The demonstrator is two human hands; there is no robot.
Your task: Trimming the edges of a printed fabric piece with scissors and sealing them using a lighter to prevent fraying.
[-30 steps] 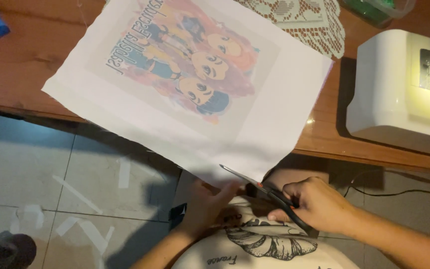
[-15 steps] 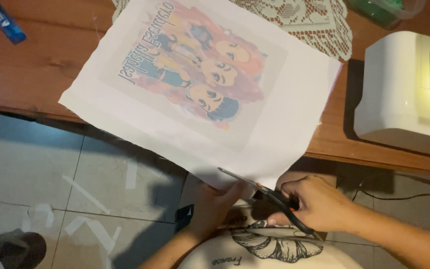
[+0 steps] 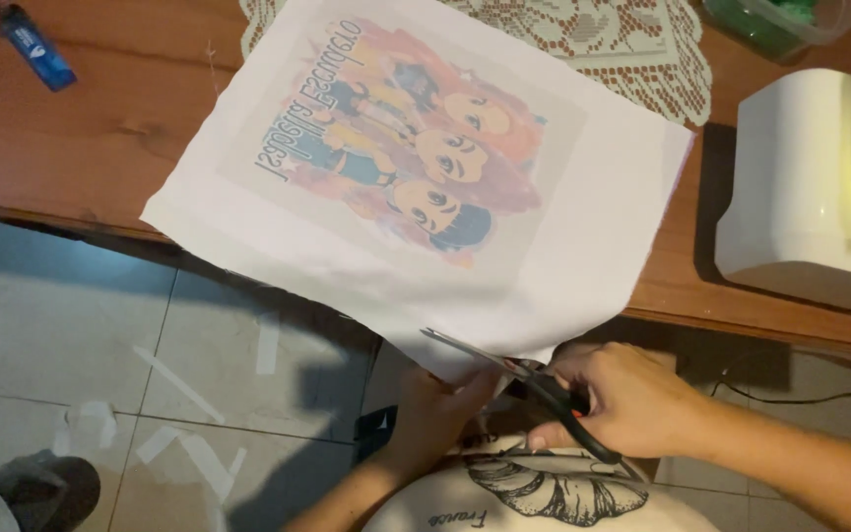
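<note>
Gripping the black-handled metal scissors (image 3: 534, 379) in my right hand (image 3: 632, 399), fingers closed through the loops, I have the blades parted at the near edge of the large white sheet with a colourful cartoon print (image 3: 425, 187). My left hand (image 3: 440, 414) pinches that edge just beside the blades — thumb on top, fingers beneath. Most of the sheet lies beyond my fingers on the brown wooden table (image 3: 81, 148). Thin and floppy, I judge — it sags where unsupported, so holding close to the cut suits it.

blue lighter (image 3: 35, 46), lace doily (image 3: 632, 44), white machine (image 3: 819, 187)
</note>
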